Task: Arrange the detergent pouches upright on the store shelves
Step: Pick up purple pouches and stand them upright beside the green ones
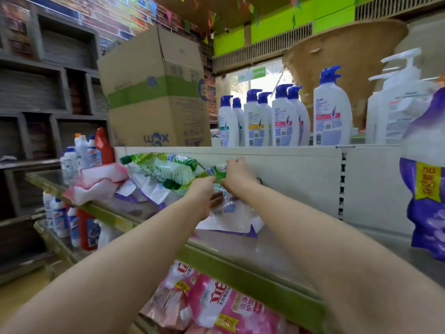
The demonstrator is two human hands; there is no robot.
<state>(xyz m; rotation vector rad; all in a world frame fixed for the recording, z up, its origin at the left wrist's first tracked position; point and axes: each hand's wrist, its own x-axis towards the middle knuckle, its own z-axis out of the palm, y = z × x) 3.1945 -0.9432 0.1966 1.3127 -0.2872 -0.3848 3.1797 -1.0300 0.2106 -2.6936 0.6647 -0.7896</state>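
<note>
A green detergent pouch (pixel 166 171) lies on its side atop a pile of flat pouches on the middle shelf (pixel 252 266). My left hand (pixel 201 196) grips its lower edge and my right hand (pixel 237 175) holds its green top corner against the white back panel. White and purple pouches (pixel 231 218) lie flat under my hands. Pink and white pouches (pixel 101 182) lie slumped at the left of the pile. One purple pouch (pixel 423 184) stands upright at the far right. Pink pouches (pixel 216 302) fill the shelf below.
A large cardboard box (pixel 156 92) sits on the top shelf beside several white shampoo bottles with blue caps (pixel 262 121) and white pump bottles (pixel 397 104). Cleaner bottles, white and red (pixel 91 150), stand at the left end, with more (pixel 72 227) on a lower shelf.
</note>
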